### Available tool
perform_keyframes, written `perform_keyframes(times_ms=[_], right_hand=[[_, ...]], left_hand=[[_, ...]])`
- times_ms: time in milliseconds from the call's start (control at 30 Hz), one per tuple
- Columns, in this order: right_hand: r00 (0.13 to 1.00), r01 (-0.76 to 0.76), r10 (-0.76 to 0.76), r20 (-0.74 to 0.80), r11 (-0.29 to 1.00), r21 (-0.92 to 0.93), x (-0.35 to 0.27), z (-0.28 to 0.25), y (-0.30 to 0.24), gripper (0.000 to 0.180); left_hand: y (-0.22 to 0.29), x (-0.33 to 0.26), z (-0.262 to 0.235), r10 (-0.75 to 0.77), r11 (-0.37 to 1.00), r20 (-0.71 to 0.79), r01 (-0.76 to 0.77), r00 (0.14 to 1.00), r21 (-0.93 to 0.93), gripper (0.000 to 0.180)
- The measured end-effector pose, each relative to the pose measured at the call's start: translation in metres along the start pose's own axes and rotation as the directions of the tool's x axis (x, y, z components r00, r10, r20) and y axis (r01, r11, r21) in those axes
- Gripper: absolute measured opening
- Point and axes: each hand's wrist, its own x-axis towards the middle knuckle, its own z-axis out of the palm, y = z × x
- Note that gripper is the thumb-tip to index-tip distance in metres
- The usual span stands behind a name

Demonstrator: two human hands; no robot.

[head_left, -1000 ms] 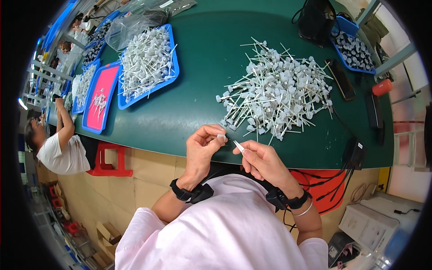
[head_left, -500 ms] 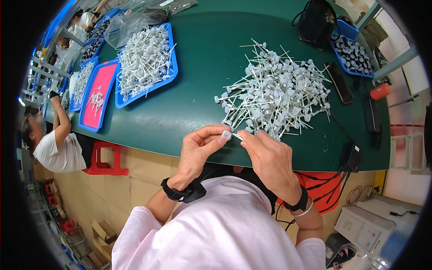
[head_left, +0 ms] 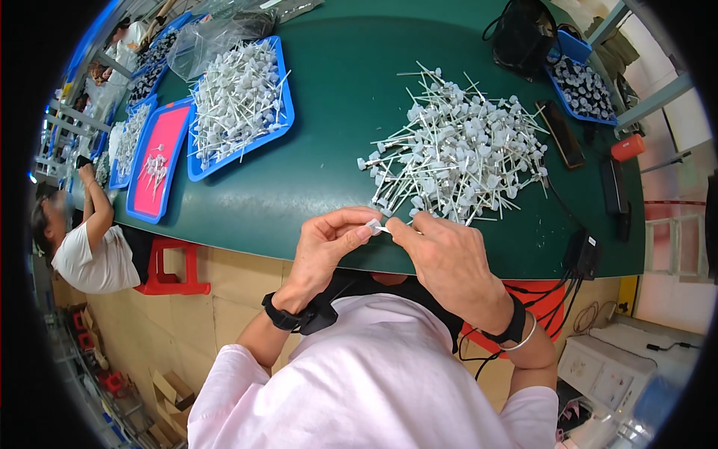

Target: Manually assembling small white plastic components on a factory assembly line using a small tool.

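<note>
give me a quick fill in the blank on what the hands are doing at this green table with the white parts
1. Both hands pinch one small ____ part between their fingertips.
2. The loose pile of white parts lies on the ____ table.
3. The blue tray stands to the person's ____ of the pile.
4. Each wrist wears a ____ band, as on the left hand and the right hand.

Missing words: white; green; left; black

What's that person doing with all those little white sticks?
A person in a pink shirt holds one small white plastic piece between the fingertips of the left hand and right hand, over the edge of the green table. A big heap of white capped sticks lies just beyond. More fill a blue tray.
</note>
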Motion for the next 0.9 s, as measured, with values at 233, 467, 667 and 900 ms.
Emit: perform_keyframes(times_ms=[233, 467, 667, 900], right_hand=[[1.000, -0.017, 0.018, -0.016, 1.000, 0.025, 0.010, 0.002, -0.006, 0.061], [0.982, -0.044, 0.051, -0.182, 0.998, 0.037, 0.020, 0.005, -0.013, 0.021], [0.982, -0.113, 0.119, -0.144, 0.992, 0.047, 0.018, 0.016, -0.019, 0.021], [0.983, -0.139, 0.153, -0.098, 0.981, 0.135, 0.012, 0.036, -0.029, 0.020]], left_hand=[[0.009, 0.000, -0.008, -0.080, 0.994, -0.022, 0.078, 0.997, -0.071, 0.020], [0.010, 0.003, -0.019, -0.150, 0.981, -0.080, 0.139, 0.985, -0.133, 0.015], [0.018, 0.005, -0.025, -0.169, 0.969, -0.116, 0.144, 0.979, -0.201, 0.010], [0.011, 0.003, -0.047, -0.098, 0.976, -0.147, 0.066, 0.984, -0.210, 0.009]])
